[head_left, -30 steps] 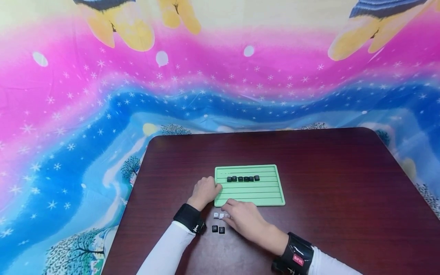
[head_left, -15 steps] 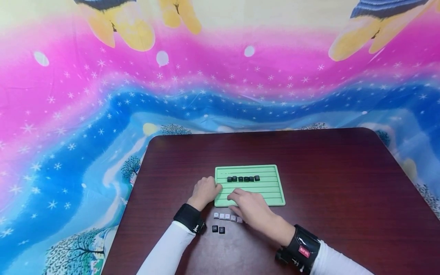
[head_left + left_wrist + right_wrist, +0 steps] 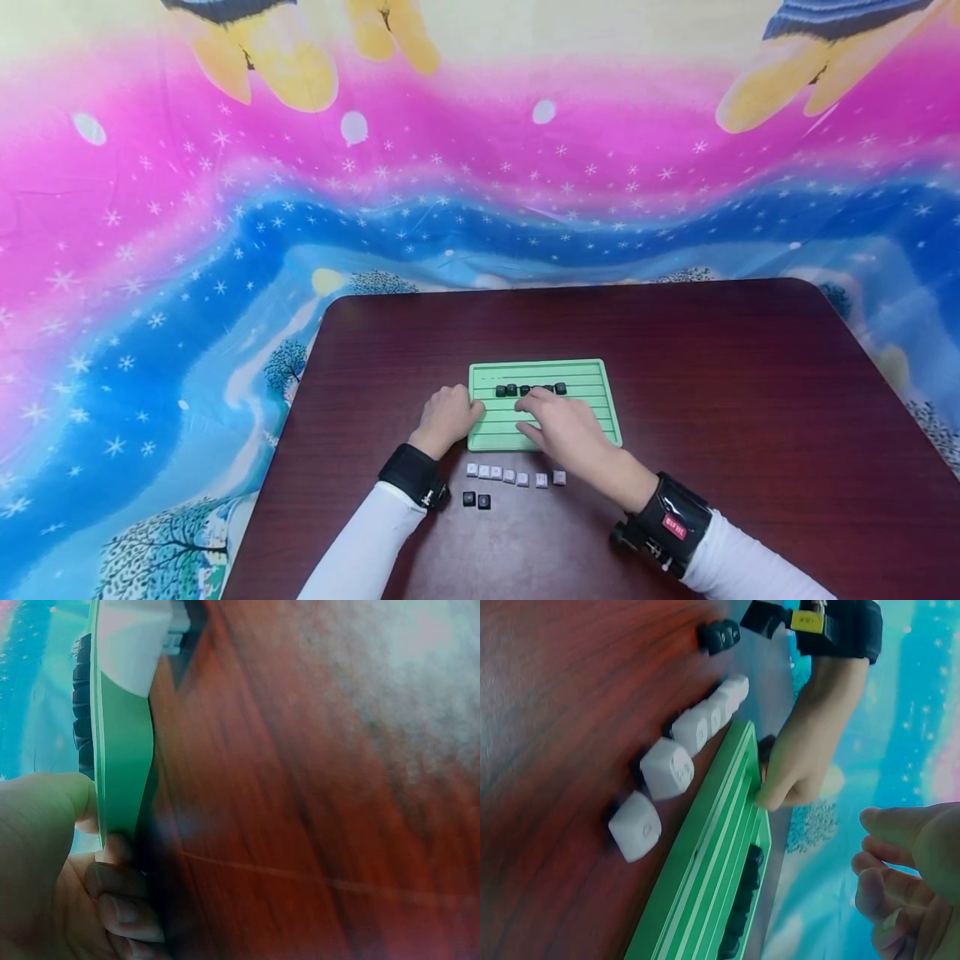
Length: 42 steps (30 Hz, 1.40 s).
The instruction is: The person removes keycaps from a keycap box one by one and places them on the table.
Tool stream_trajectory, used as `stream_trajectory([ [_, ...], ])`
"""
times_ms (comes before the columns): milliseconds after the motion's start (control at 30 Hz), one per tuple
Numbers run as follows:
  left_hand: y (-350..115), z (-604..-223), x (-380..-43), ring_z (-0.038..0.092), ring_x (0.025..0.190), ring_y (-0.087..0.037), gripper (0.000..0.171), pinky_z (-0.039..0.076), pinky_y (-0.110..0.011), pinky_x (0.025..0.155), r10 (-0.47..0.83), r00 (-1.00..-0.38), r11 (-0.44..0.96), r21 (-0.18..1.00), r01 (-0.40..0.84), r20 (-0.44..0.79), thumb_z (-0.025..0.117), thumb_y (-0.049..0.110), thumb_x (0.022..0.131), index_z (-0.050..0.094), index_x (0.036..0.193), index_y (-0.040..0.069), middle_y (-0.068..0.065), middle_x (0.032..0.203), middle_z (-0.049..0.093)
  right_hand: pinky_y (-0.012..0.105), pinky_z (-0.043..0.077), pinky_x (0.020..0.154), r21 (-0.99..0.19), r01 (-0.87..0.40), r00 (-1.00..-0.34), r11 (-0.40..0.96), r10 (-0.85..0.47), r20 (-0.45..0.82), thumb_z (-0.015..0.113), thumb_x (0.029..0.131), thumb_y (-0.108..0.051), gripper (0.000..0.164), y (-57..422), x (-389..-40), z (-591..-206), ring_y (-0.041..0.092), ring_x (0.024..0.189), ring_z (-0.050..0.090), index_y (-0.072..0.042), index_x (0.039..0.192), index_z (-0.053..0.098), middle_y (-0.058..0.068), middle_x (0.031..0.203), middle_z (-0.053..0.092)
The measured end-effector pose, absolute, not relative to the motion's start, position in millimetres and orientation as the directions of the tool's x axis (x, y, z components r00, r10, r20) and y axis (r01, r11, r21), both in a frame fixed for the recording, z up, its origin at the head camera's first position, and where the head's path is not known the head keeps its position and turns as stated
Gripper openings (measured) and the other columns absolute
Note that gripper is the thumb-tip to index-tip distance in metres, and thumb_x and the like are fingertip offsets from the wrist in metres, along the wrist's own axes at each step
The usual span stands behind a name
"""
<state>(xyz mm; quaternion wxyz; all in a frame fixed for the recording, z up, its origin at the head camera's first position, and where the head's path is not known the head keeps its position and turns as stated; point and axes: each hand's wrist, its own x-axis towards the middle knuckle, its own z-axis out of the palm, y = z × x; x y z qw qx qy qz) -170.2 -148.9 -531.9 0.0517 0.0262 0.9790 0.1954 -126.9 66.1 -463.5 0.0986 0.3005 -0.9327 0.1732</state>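
My left hand (image 3: 444,421) grips the left edge of a light green ridged tray (image 3: 498,432); in the left wrist view its thumb lies over the rim and the other fingers curl below. Over the tray's middle is my right hand (image 3: 566,429), thumb and forefinger apart, with nothing visible between them. Its fingertips are just in front of a row of black keycaps (image 3: 512,390) standing in the tray, and it partly hides some of them. Between the tray and me, several white keycaps (image 3: 496,472) form a row on the table.
Two black keycaps (image 3: 483,502) sit on the dark red-brown table (image 3: 712,375), nearer to me than the white ones. Behind the table hangs a colourful printed cloth (image 3: 480,167). Both wrists wear black straps with cameras.
My right hand has moved away from the white keycaps, up and to the right over the tray, uncovering more of the white row. The left hand and tray have stayed put.
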Motion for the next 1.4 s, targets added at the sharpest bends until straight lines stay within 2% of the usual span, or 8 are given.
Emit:
stream_trajectory([
  [400, -149.6, -530.2, -170.3, 0.033, 0.049, -0.015, 0.037, 0.030, -0.029, 0.046, 0.081, -0.991, 0.918, 0.394, 0.034, -0.103, 0.056, 0.024, 0.089, 0.035, 0.059, 0.017, 0.004, 0.058, 0.027, 0.034, 0.055, 0.061, -0.344, -0.472, -0.882, 0.812, -0.432, 0.190, 0.078, 0.087, -0.022, 0.023, 83.1, -151.9, -475.1, 0.020, 0.089, 0.073, -0.012, 0.108, 0.075, 0.003, 0.105, 0.074],
  [667, -149.0, -529.4, -170.2, 0.034, 0.049, -0.016, 0.038, 0.030, -0.029, 0.046, 0.080, -0.992, 0.918, 0.396, 0.035, -0.099, 0.057, 0.024, 0.089, 0.035, 0.059, 0.017, 0.004, 0.057, 0.027, 0.028, 0.050, 0.056, -0.339, -0.413, -0.911, 0.845, -0.389, 0.140, 0.076, 0.089, -0.024, 0.024, 93.0, -162.7, -480.6, 0.018, 0.087, 0.071, -0.015, 0.111, 0.074, 0.003, 0.109, 0.073],
  [933, -148.6, -529.9, -170.6, 0.033, 0.049, -0.016, 0.039, 0.029, -0.030, 0.047, 0.079, -0.991, 0.918, 0.394, 0.031, -0.107, 0.056, 0.024, 0.091, 0.035, 0.059, 0.016, 0.004, 0.057, 0.027, 0.034, 0.053, 0.059, -0.370, -0.366, -0.930, 0.854, -0.345, 0.124, 0.077, 0.089, -0.024, 0.028, 102.9, -173.8, -495.4, 0.024, 0.099, 0.072, -0.013, 0.115, 0.074, 0.008, 0.118, 0.073],
  [1200, -149.5, -530.0, -170.6, 0.034, 0.049, -0.016, 0.038, 0.030, -0.030, 0.047, 0.081, -0.991, 0.918, 0.395, 0.031, -0.111, 0.056, 0.025, 0.090, 0.035, 0.060, 0.016, 0.003, 0.058, 0.028, 0.030, 0.050, 0.055, -0.361, -0.332, -0.942, 0.872, -0.325, 0.082, 0.076, 0.090, -0.022, 0.030, 107.4, -181.9, -502.5, 0.026, 0.099, 0.072, -0.012, 0.117, 0.073, 0.011, 0.124, 0.071],
  [1400, -149.6, -531.3, -171.7, 0.033, 0.049, -0.016, 0.039, 0.030, -0.030, 0.047, 0.083, -0.990, 0.921, 0.387, 0.033, -0.115, 0.055, 0.025, 0.091, 0.035, 0.059, 0.017, 0.003, 0.058, 0.027, 0.038, 0.057, 0.065, -0.357, -0.313, -0.948, 0.880, -0.311, 0.065, 0.077, 0.089, -0.021, 0.030, 109.2, -185.8, -506.5, 0.027, 0.107, 0.070, -0.012, 0.117, 0.073, 0.011, 0.125, 0.071],
])
